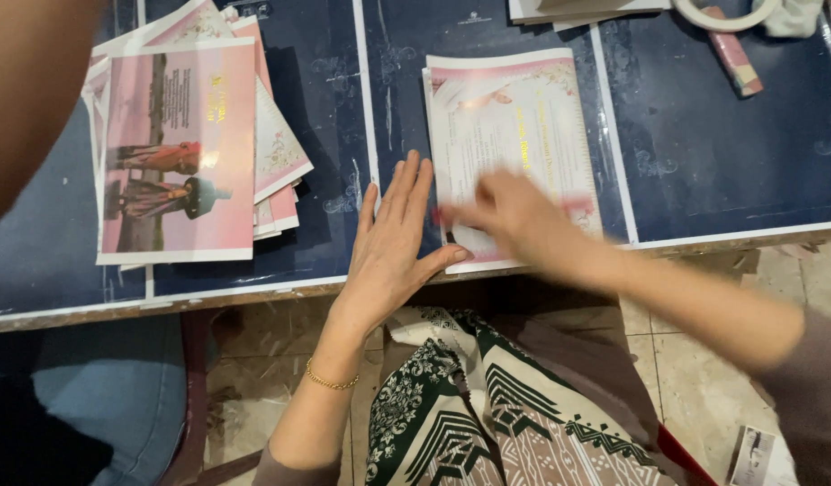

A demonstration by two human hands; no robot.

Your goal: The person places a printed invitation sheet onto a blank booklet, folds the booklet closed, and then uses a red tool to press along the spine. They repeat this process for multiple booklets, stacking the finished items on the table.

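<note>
The surface (713, 153) is dark blue, with thin white lines that cut it into big boxes. Its near edge looks worn and chipped. Below it is a pale tiled floor (704, 378), a bit dirty, with a small scrap of paper (753, 454) lying on it.

The left hand (393, 247) lies flat and open on the surface, fingers straight, holding nothing. Its thumb touches the left edge of a stack of pink and white printed sheets (514, 108). This stack sits in the middle, near the front edge of the surface.

The right hand (514, 216) is over the bottom part of that stack. It is blurry, so I cannot tell how far open it is or if it holds anything.

On the left is a messy pile of pink cards (177, 153), with a picture card on top. At the far right are a roll of tape (726, 13) and a small pink stick (735, 58). A green and white patterned cloth (460, 405) covers the person's lap.
</note>
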